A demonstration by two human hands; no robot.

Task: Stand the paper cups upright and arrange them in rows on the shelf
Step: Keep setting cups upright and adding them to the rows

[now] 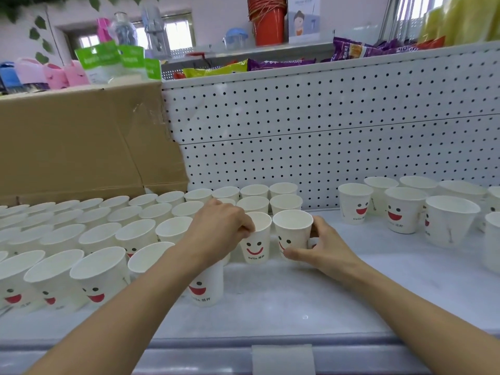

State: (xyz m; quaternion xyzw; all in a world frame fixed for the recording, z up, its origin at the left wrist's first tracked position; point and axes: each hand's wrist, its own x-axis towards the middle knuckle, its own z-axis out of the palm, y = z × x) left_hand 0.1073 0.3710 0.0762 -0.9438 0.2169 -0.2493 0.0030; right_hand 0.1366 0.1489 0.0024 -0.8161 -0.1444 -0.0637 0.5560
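Head view: left hand (222, 226) grip pinches smiley cup (256, 246) rim; right hand (326, 246) grip wraps next cup (293, 231). Rows (108, 239) crowd shelf (311, 296) left; open stretch, then loose cups (400, 209) right.

The left cup (257, 246) and the right cup (293, 231) stand side by side in the middle of the shelf (270, 307). From them, rows of cups (81, 236) fill nine o'clock, a bunch of cups (403, 212) stands at two o'clock, and a box (75, 142) sits at ten o'clock behind the rows.
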